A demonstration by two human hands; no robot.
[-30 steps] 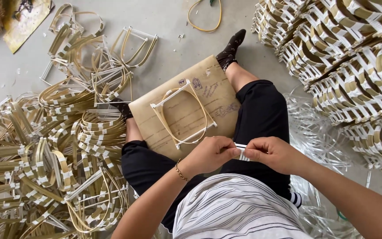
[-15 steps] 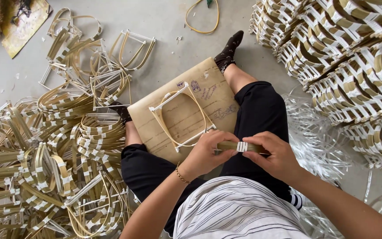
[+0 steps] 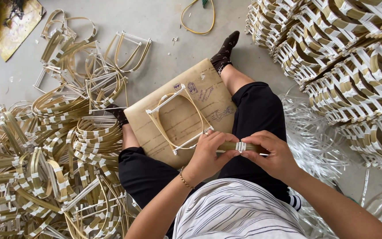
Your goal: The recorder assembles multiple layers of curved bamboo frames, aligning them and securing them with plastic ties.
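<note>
A bundle of bamboo strips [image 3: 240, 146], bound with white tape, is held over a tan board [image 3: 186, 116] on the lap. Left hand [image 3: 208, 154] and right hand [image 3: 274, 155] fingers are clamped on it. A bent bamboo frame [image 3: 177, 118] rests on the board.

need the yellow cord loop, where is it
In the head view the yellow cord loop lies on the floor at top centre, just beyond the socked foot.

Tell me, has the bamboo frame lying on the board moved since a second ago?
No. The bent bamboo frame sits at the same spot and angle on the tan board, its white corner beside the same ink drawings. Only the hands have shifted.
</note>
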